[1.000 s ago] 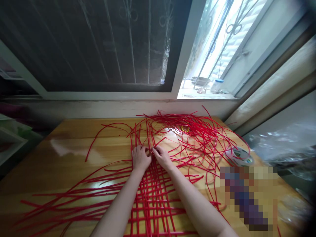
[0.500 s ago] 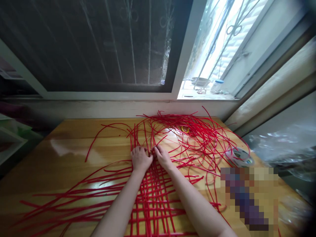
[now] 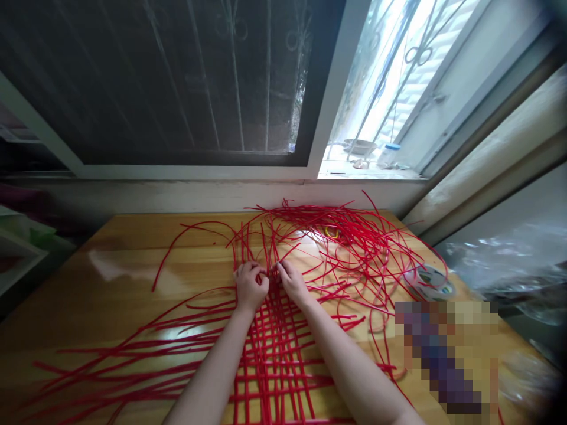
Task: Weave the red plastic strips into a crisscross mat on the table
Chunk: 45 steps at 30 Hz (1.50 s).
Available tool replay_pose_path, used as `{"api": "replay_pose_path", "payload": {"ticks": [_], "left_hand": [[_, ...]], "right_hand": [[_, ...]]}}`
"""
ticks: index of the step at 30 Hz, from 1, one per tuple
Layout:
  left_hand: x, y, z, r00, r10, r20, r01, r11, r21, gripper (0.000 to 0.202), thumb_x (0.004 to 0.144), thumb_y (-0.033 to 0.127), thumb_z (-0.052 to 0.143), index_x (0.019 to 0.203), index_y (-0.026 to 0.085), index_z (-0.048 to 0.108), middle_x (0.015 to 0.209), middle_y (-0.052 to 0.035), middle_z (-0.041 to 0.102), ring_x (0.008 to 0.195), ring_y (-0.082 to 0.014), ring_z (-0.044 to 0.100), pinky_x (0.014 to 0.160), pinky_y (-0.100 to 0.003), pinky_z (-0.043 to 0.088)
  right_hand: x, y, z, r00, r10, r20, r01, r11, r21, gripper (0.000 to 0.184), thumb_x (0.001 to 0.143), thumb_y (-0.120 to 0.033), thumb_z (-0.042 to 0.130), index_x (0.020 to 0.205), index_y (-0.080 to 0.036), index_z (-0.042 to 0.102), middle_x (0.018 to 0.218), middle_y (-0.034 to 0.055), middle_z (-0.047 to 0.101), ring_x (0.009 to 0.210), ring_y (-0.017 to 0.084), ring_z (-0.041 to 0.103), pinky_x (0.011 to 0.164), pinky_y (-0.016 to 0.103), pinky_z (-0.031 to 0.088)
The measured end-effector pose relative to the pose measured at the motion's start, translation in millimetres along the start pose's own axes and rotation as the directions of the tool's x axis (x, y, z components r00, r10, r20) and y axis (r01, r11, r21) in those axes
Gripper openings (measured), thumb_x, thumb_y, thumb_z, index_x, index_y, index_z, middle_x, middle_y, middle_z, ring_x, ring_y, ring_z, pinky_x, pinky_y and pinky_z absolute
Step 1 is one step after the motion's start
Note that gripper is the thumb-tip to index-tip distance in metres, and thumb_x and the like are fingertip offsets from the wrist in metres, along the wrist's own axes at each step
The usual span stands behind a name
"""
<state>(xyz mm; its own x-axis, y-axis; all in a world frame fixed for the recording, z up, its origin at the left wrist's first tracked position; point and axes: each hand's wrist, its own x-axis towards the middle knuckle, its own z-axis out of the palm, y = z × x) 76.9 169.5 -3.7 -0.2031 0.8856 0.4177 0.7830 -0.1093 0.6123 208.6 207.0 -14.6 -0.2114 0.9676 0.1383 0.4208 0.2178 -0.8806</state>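
Observation:
A woven grid of red plastic strips [image 3: 272,360] lies on the wooden table [image 3: 124,277] in front of me, with long loose strip ends [image 3: 354,248] fanning out to the left, right and far side. My left hand [image 3: 249,285] and my right hand [image 3: 291,280] rest side by side at the far edge of the grid. Both have curled fingers pinching red strips where they cross. My forearms lie over the woven part and hide some of it.
A roll of tape [image 3: 430,280] sits at the right of the table among the strips. A small yellow object [image 3: 331,231] lies under the far tangle. A window frame [image 3: 328,106] and wall run behind the table. Crumpled clear plastic [image 3: 509,260] lies to the right.
My hands stay at the same spot. The fingers of the left hand have curled tighter on the strips and the right hand has shifted slightly.

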Motion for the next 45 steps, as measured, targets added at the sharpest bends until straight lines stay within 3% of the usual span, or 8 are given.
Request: {"api": "replay_pose_path", "payload": {"ticks": [10, 16, 23, 25, 29, 37, 40, 45], "left_hand": [[0.6, -2.2, -2.7, 0.978, 0.191, 0.082, -0.163, 0.949, -0.271, 0.042, 0.064, 0.0, 0.044, 0.089, 0.024, 0.067, 0.108, -0.0023, 0.055, 0.1, -0.0185, 0.046, 0.09, -0.034, 0.04], [-2.1, -1.2, 1.9, 0.991, 0.056, 0.124, -0.008, 0.936, -0.353, 0.045, 0.073, 0.013, 0.05, 0.117, 0.023, 0.05, 0.094, -0.0043, 0.052, 0.085, -0.0149, 0.053, 0.076, -0.029, 0.046], [2.9, -4.8, 2.9, 0.953, -0.249, -0.17, 0.161, 0.897, -0.412, 0.039, 0.084, 0.024, 0.042, 0.122, 0.017, 0.036, 0.081, -0.0035, 0.051, 0.074, -0.0153, 0.052, 0.073, -0.031, 0.045], [2.8, -6.8, 2.5, 0.946, -0.257, -0.199, 0.158, 0.898, -0.41, 0.036, 0.085, 0.025, 0.04, 0.12, 0.016, 0.037, 0.081, -0.0043, 0.051, 0.075, -0.0162, 0.052, 0.074, -0.032, 0.044], [-1.1, -7.1, 2.0, 0.962, -0.198, -0.188, 0.101, 0.897, -0.43, 0.033, 0.087, 0.028, 0.039, 0.118, 0.016, 0.038, 0.08, -0.0036, 0.051, 0.075, -0.0162, 0.052, 0.075, -0.033, 0.044], [-2.7, -5.4, -3.2, 0.944, -0.19, -0.269, 0.071, 0.915, -0.397, 0.041, 0.087, 0.027, 0.034, 0.125, 0.015, 0.025, 0.106, -0.0115, 0.045, 0.082, -0.0153, 0.053, 0.075, -0.03, 0.046], [1.8, -12.1, -11.5, 0.961, -0.212, -0.177, 0.174, 0.963, -0.206, 0.029, 0.086, 0.024, 0.031, 0.113, 0.015, 0.038, 0.097, -0.0089, 0.049, 0.084, -0.0163, 0.053, 0.075, -0.03, 0.045], [0.4, -18.2, -23.1, 0.989, -0.109, 0.096, 0.113, 0.993, -0.038, 0.007, 0.068, 0.017, 0.055, 0.073, 0.019, 0.059, 0.077, -0.0022, 0.054, 0.077, -0.0179, 0.053, 0.076, -0.032, 0.042]], "right_hand": [[2.6, 1.4, -1.0, 0.997, -0.032, 0.077, 0.029, 0.999, 0.043, 0.042, 0.089, -0.044, 0.028, 0.081, -0.018, 0.06, 0.076, 0.0045, 0.063, 0.071, 0.016, 0.056, 0.067, 0.026, 0.042], [0.6, -0.3, -0.1, 0.998, -0.002, 0.068, -0.003, 0.997, 0.081, 0.038, 0.09, -0.042, 0.027, 0.098, -0.02, 0.057, 0.085, 0.0046, 0.065, 0.075, 0.016, 0.059, 0.068, 0.027, 0.045], [-6.9, -9.0, -2.0, 0.992, -0.09, -0.089, 0.091, 0.996, 0.013, 0.028, 0.082, -0.03, 0.045, 0.107, -0.019, 0.048, 0.088, 0.004, 0.061, 0.064, 0.013, 0.055, 0.064, 0.026, 0.046], [-9.4, -14.0, -2.7, 0.972, -0.206, -0.115, 0.198, 0.977, -0.077, 0.028, 0.078, -0.023, 0.047, 0.106, -0.018, 0.05, 0.087, 0.0047, 0.058, 0.069, 0.014, 0.055, 0.068, 0.026, 0.045], [-11.4, -19.7, 2.8, 0.935, -0.337, 0.108, 0.353, 0.911, -0.213, 0.039, 0.071, -0.014, 0.052, 0.11, -0.021, 0.053, 0.091, 0.0048, 0.056, 0.079, 0.015, 0.054, 0.072, 0.026, 0.045], [-1.6, -5.3, 16.8, 0.98, -0.181, 0.088, 0.194, 0.965, -0.175, 0.016, 0.084, -0.026, 0.046, 0.089, -0.02, 0.06, 0.085, 0.0046, 0.06, 0.08, 0.016, 0.054, 0.073, 0.026, 0.042], [-0.2, -4.9, 15.6, 0.983, -0.168, 0.076, 0.178, 0.972, -0.151, 0.02, 0.086, -0.029, 0.043, 0.087, -0.018, 0.06, 0.083, 0.005, 0.06, 0.077, 0.016, 0.054, 0.072, 0.026, 0.041], [0.5, -9.7, 11.0, 0.986, -0.139, 0.088, 0.146, 0.986, -0.083, 0.028, 0.087, -0.033, 0.042, 0.081, -0.018, 0.065, 0.076, 0.0035, 0.059, 0.073, 0.014, 0.054, 0.069, 0.024, 0.041]]}}
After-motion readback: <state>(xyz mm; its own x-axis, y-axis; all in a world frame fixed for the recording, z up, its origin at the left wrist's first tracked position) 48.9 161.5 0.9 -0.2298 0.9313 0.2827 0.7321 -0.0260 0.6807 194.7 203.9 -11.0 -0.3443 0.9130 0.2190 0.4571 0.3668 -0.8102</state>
